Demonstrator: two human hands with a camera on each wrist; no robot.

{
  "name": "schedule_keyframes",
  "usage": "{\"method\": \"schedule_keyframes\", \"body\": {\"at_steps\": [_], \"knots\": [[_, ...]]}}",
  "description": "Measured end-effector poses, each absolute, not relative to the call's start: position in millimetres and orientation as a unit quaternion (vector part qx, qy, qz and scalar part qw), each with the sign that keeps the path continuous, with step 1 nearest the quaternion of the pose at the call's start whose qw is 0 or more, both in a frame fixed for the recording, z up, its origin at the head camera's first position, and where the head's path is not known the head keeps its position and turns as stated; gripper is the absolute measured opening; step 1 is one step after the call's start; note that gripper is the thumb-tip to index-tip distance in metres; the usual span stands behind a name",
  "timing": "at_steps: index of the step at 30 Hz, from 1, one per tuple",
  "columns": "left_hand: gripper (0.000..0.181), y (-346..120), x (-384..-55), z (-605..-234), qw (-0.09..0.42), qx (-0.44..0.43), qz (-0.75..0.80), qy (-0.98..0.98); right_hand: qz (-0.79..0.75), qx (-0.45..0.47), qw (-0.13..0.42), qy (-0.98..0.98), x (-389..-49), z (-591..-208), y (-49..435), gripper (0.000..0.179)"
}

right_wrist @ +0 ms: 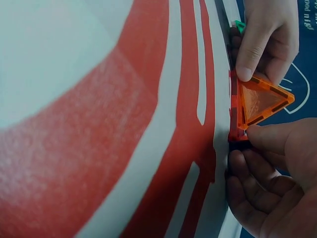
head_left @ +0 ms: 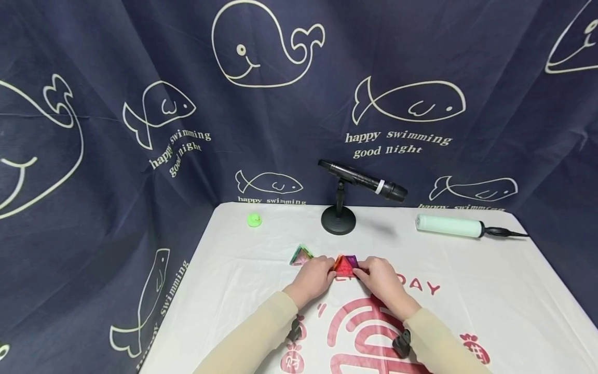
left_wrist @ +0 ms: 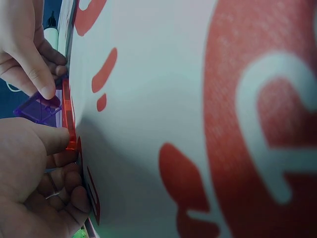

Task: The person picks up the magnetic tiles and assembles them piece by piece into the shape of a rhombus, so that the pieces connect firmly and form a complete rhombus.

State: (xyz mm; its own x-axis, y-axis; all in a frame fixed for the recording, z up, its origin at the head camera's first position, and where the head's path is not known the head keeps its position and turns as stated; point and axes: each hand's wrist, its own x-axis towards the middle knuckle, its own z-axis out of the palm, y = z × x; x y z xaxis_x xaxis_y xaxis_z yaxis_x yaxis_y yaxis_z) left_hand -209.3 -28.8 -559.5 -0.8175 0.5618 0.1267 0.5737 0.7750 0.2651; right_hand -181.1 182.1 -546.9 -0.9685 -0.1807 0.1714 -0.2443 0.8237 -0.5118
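Small translucent triangular magnetic tiles stand together on the table between both hands. They are a red tile (head_left: 344,267), an orange tile (right_wrist: 267,101) and a purple tile (head_left: 351,258), with the orange and purple ones raised from the table. My left hand (head_left: 312,278) pinches the orange tile's left edge, thumb in front. On the other side my right hand (head_left: 382,280) pinches the purple tile, its thumb over the edge in the left wrist view. Just beyond the left hand lies a green-edged triangular tile piece (head_left: 301,255), partly hidden by that hand.
A black microphone on a stand (head_left: 339,220) is behind the tiles. Left of it sits a small green duck (head_left: 254,219). A pale green hand pump (head_left: 448,226) lies at the back right. The table (head_left: 224,291) has a white printed cover, with a dark curtain (head_left: 280,119) behind.
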Motion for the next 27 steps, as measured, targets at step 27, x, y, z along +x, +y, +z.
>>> {"method": "schedule_keyframes", "body": {"at_steps": [27], "knots": [[0.011,-28.4,-206.3,-559.1,0.037,-0.323,-0.124,-0.938,0.182,0.128,0.104,-0.969,-177.8,-552.6,168.2,0.017]]}}
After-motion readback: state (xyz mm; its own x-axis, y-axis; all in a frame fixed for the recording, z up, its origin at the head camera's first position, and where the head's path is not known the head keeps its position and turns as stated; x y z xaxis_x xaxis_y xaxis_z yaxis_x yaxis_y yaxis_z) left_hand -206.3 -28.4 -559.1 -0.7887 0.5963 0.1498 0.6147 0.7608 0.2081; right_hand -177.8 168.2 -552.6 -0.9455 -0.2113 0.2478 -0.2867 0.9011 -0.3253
